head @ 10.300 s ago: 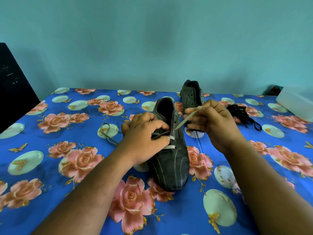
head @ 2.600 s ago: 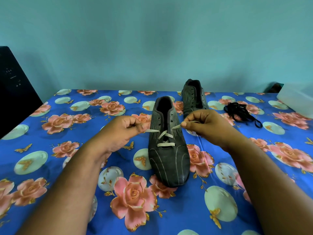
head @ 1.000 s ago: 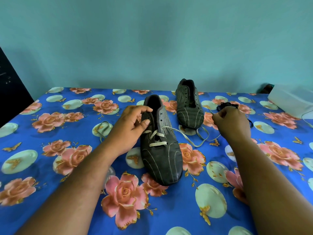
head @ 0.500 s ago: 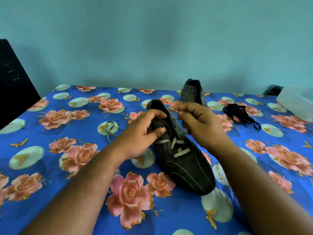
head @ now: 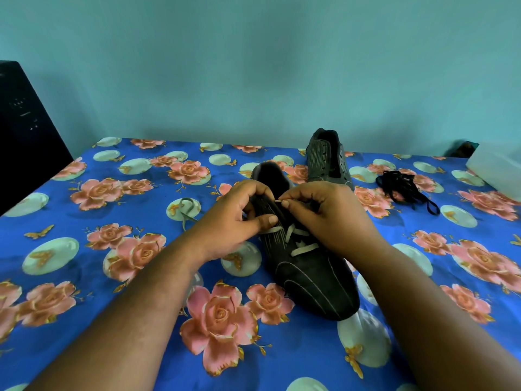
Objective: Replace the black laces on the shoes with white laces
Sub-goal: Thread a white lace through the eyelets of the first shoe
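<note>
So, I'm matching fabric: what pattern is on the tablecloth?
The tablecloth is bright blue with pink roses and pale round spots, seen from the head view.

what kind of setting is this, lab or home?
Likely a home room: a table under a floral tablecloth against a plain teal wall, a shoe worked on by hand, no lab gear visible.

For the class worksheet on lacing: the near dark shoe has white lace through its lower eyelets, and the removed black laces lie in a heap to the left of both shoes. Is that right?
Not quite. The head view shows the heap of black laces lying to the right of both shoes, not the left. The near dark shoe does carry white lace through its lower eyelets.
</note>
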Motion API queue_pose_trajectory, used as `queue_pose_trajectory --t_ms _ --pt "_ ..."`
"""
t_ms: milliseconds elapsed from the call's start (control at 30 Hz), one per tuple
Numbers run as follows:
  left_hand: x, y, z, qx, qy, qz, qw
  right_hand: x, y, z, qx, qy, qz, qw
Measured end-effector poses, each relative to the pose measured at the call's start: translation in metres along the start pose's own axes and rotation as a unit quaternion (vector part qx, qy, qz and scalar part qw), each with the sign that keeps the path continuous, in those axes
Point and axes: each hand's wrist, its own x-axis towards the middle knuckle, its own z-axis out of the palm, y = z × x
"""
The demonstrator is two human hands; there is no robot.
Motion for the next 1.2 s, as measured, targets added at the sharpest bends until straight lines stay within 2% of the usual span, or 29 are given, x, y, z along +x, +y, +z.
queue_pose_trajectory --t_ms 100,200,267,367,500,633,733,867,1067,1200 --pt "-0.001 0.0 0.0 -0.004 -0.005 0.012 1.0 0.001 0.001 -0.001 -0.007 -0.036 -0.041 0.999" --pt "0.0 0.0 0.001 -0.011 -0.001 0.022 1.0 0.002 0.0 0.0 -0.062 -0.021 -0.091 0.994" --pt "0.0 -0.002 0.0 -0.012 -0.002 0.025 1.0 0.002 0.002 0.0 -0.07 -0.02 -0.079 0.994" --pt "0.0 -0.001 0.001 -0.024 -0.005 0.027 0.999 0.002 0.007 -0.001 -0.015 -0.05 -0.039 0.998" --pt "0.002 -0.002 -0.001 -0.047 0.021 0.01 0.999 0.002 0.01 -0.002 0.012 -0.067 -0.022 0.997" --pt "0.003 -0.001 -0.001 -0.006 0.038 0.002 0.999 0.001 0.013 -0.003 0.002 -0.087 -0.021 0.996" --pt "0.003 -0.001 0.004 0.008 0.048 0.012 0.999 0.002 0.016 -0.009 -0.03 -0.098 -0.051 0.993" --pt "0.003 -0.002 0.006 0.034 0.053 0.02 0.998 0.003 0.019 -0.015 -0.014 -0.113 -0.067 0.991" --pt "0.004 -0.007 0.011 0.094 0.077 0.031 0.992 0.002 0.022 -0.016 -0.008 -0.131 -0.044 0.99" --pt "0.003 -0.006 0.016 0.124 0.118 0.028 0.985 0.001 0.013 -0.013 -0.001 -0.105 -0.016 0.994"
